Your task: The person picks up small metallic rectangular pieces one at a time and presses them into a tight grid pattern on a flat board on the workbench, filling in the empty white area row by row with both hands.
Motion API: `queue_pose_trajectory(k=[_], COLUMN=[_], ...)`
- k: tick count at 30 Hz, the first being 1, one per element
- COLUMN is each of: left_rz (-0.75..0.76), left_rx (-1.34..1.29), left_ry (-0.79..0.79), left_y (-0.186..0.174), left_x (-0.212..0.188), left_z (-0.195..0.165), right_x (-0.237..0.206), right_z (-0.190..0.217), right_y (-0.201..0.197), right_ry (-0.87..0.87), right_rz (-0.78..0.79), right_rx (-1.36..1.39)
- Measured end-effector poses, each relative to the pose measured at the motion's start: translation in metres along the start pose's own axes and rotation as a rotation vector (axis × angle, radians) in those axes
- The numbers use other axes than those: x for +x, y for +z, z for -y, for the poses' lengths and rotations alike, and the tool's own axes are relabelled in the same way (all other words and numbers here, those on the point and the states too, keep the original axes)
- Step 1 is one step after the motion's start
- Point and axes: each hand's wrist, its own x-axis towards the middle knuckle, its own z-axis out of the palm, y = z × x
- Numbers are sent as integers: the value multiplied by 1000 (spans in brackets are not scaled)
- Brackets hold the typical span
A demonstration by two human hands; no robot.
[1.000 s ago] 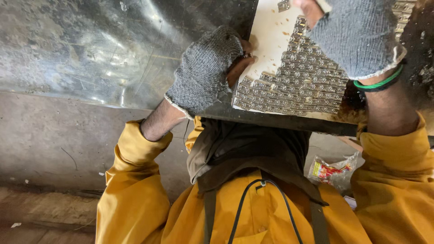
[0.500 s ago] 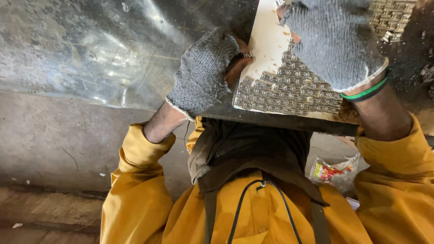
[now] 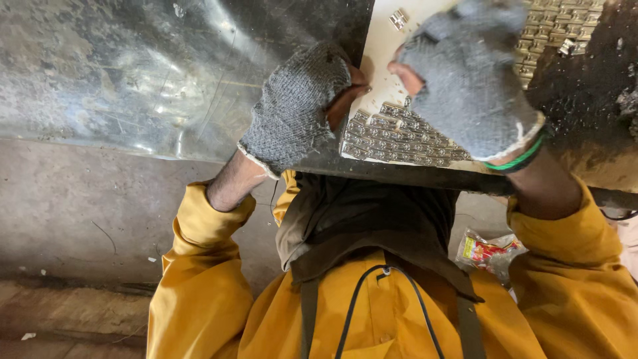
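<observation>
**Two gloved hands at a white board of shiny metal bits**

A white board (image 3: 382, 73) lies flat on the counter (image 3: 133, 80), which is a dull, scratched sheet of metal. On the board sit many small shiny metal pieces (image 3: 399, 136) in neat rows. There are too many to count. One more small piece (image 3: 399, 18) lies alone near the board's top edge.

There are two hands, and both wear grey knit gloves with the fingertips cut off. The left hand (image 3: 296, 106) rests at the left edge of the board. Its fingers are curled in and touch that edge. I cannot tell if it pinches anything. The right hand (image 3: 465, 73) is over the middle of the board, above the rows. Its bare fingertips (image 3: 405, 74) point down to the white part, bent close together. It is blurry, so I cannot tell if it holds a piece. A green band (image 3: 522, 158) goes around its wrist.

Below the board are yellow sleeves (image 3: 199, 266) and one crinkled snack wrapper (image 3: 492, 254) on the floor.
</observation>
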Motion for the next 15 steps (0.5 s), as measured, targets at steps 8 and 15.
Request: queue_pose_trajectory(k=[8,15], left_rz=[22,28], left_rx=[29,-11], left_ry=[-8,49], left_y=[0,-4], left_x=[0,2], left_z=[5,6], right_x=[-1,15], right_z=[8,35], right_y=[-9,-27], right_ry=[22,4], right_rz=[76,146], right_rx=[209,34])
